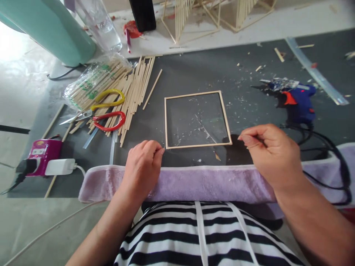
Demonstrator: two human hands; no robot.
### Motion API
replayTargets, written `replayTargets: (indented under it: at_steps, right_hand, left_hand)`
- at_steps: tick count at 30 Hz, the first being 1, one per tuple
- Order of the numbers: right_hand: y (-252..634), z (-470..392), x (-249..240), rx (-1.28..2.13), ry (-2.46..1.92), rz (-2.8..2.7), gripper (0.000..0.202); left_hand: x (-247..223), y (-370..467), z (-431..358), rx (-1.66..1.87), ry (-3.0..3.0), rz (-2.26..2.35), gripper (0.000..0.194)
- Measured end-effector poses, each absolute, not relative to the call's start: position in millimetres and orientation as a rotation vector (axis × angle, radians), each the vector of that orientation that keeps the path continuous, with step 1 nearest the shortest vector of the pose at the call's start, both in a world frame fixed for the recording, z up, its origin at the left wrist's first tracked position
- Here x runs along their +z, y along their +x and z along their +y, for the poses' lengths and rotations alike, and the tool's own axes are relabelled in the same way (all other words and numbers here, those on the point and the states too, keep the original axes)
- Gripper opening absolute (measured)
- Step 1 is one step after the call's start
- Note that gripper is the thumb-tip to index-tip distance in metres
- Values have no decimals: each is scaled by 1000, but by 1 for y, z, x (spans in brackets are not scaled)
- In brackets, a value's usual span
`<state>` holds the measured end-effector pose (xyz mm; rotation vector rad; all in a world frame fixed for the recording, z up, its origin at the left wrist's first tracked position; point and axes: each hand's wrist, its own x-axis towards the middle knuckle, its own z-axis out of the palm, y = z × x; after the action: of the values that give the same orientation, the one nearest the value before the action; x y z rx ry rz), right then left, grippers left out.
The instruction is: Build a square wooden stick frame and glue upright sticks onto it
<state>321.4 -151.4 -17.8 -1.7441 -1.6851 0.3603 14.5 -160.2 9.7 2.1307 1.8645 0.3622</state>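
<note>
A square frame of thin wooden sticks (pixel 197 145) lies flat on the dark grey table mat, with wisps of glue inside it. At its near left corner is my left hand (pixel 144 162), fingers curled and thumb tip pressed in; whether it touches the corner I cannot tell. My right hand (pixel 273 153) is raised a little to the right of the near right corner, thumb and forefinger pinched together. Anything between those fingertips is too small to make out. Beyond the right hand rests a blue glue gun (pixel 302 103) with an orange trigger.
Loose wooden sticks (pixel 138 88) lie to the left, with scissors (pixel 120 120) on them. A pink power adapter (pixel 41 157) and white charger (pixel 59 167) sit further left. At the back stand a green container (pixel 55 33), a bottle (pixel 107 33) and a phone (pixel 142 14). A lilac cloth (pixel 208 183) edges the table.
</note>
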Motion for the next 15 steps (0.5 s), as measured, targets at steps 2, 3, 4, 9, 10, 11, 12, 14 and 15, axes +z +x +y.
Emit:
replayTargets:
  at_steps: [2,3,4,9,10,11,12,14,15]
  right_hand:
    - [322,-151,-21,380,-1750,-1662,8]
    - [322,-151,-22,381,-1747,-1670,9]
    - [322,-151,-22,373,-1746,-1687,10]
    - [319,-149,-18,333,-1725,-1798,7]
    - [319,-149,-17,334,-1720,-1805,8]
    - [318,-149,-16,336,-1718,-1808,8]
    - [318,-149,-16,336,-1716,-1810,8]
    - [319,-149,-16,329,-1704,-1815,7]
    - [319,-149,-16,323,-1693,-1819,7]
  left_hand:
    - [12,16,-159,305,2119,1888,15]
    - [13,17,-159,272,2113,1898,14]
    - [15,18,-158,240,2106,1907,15]
    - [19,20,-151,163,2071,1899,19]
    - [20,20,-150,166,2061,1892,19]
    - [20,19,-149,172,2048,1884,19]
    - [21,18,-149,182,2035,1874,18]
    - [22,16,-148,219,2008,1863,16]
    - [23,14,-148,238,1997,1861,15]
